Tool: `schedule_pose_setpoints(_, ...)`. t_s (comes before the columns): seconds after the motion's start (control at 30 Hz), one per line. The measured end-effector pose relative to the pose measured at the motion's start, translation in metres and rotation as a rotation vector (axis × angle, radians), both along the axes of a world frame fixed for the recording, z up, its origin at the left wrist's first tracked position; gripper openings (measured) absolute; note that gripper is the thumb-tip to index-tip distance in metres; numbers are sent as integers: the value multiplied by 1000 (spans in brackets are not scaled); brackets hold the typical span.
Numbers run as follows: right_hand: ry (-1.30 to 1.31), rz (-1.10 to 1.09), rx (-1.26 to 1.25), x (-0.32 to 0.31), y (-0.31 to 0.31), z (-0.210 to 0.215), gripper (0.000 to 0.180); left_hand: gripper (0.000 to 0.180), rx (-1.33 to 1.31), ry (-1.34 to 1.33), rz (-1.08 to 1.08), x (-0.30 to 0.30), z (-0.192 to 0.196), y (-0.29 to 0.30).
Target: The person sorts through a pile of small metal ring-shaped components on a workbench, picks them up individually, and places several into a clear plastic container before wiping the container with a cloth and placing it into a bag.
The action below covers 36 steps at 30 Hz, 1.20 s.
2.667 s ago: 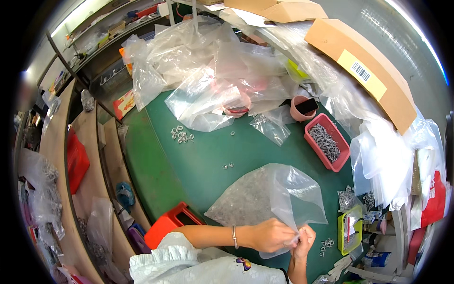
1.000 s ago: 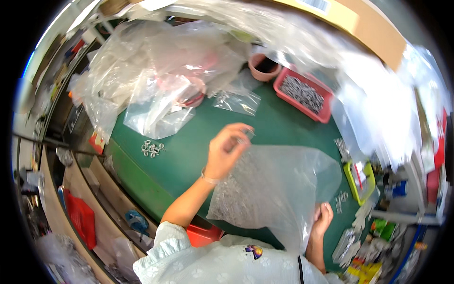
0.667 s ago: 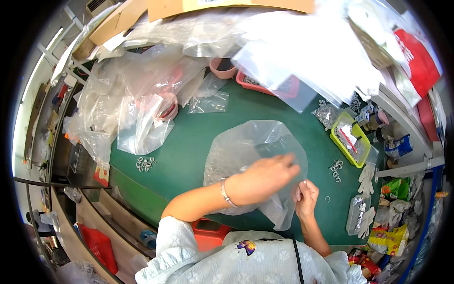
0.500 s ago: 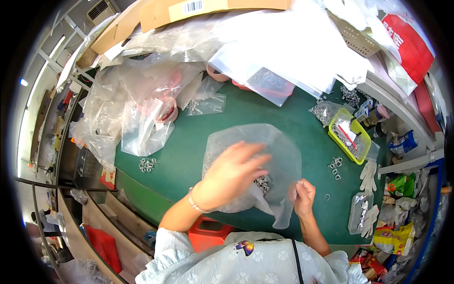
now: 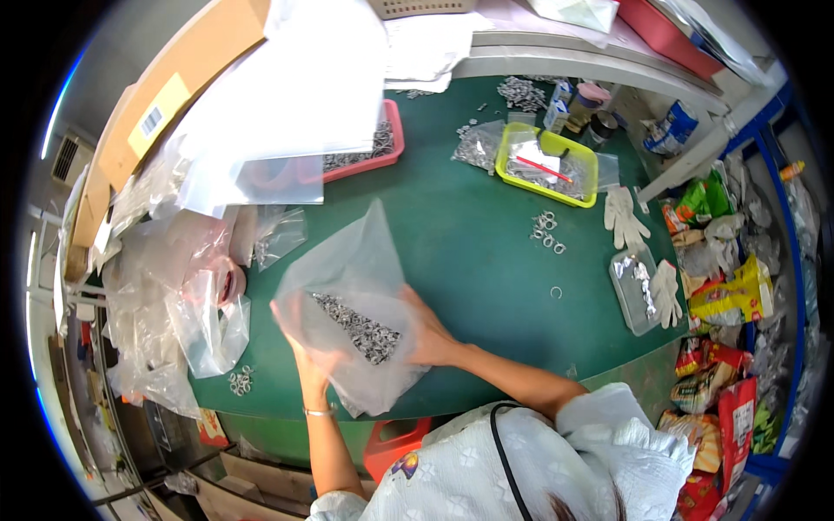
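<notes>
Clear plastic bag [image 5: 352, 295] lies on the green table [image 5: 473, 234], near edge, left of centre; a dark heap of small metal rings [image 5: 358, 323] shows through it. Left hand [image 5: 306, 347] is spread flat under or behind the bag's left side, seen through the film, fingers open wide; cannot tell if it pinches the plastic. Right hand [image 5: 427, 330] presses on the bag's right edge, fingers extended, touching the film. Far left: red tray [image 5: 382, 148] of metal parts, partly under a large plastic sheet [image 5: 287, 104]. Far right: yellow-green tray [image 5: 547, 163]. Loose rings [image 5: 547, 233] just near side of it. White gloves [image 5: 624, 217] and a clear small tray [image 5: 632, 291] at right. Crumpled bags [image 5: 174, 295] heaped left.
</notes>
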State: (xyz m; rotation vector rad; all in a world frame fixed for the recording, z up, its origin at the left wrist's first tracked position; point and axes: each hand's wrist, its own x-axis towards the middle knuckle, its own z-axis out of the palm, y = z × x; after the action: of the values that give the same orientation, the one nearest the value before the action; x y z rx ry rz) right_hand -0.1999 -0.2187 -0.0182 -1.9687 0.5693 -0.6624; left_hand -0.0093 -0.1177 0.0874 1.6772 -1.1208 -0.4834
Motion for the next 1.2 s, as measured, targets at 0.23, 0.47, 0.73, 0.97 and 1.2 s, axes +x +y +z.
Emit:
schedule_pose_setpoints(0.23,-12,226,189,35,2,-30,58,128,275,-64,-407,-34,-20,-45)
schedule_pose_setpoints(0.47,88,-628,-164,-89,4,-21,34,74,179,-196,-164,-37,-8,-39)
schedule_pose_setpoints(0.73,729,-1330,-169,-232,-71,-97,19,53,-20,-92,-19,-46,-21,-27)
schedule_pose_setpoints(0.97,425,-1206,-98,-237,-100,-96,10,48,-43,-108,47,-54,-11,-24)
schedule_pose_setpoints(1.2,-347,-1169,143,-240,-249,-30,11,44,-114,-57,135,-66,-17,-29)
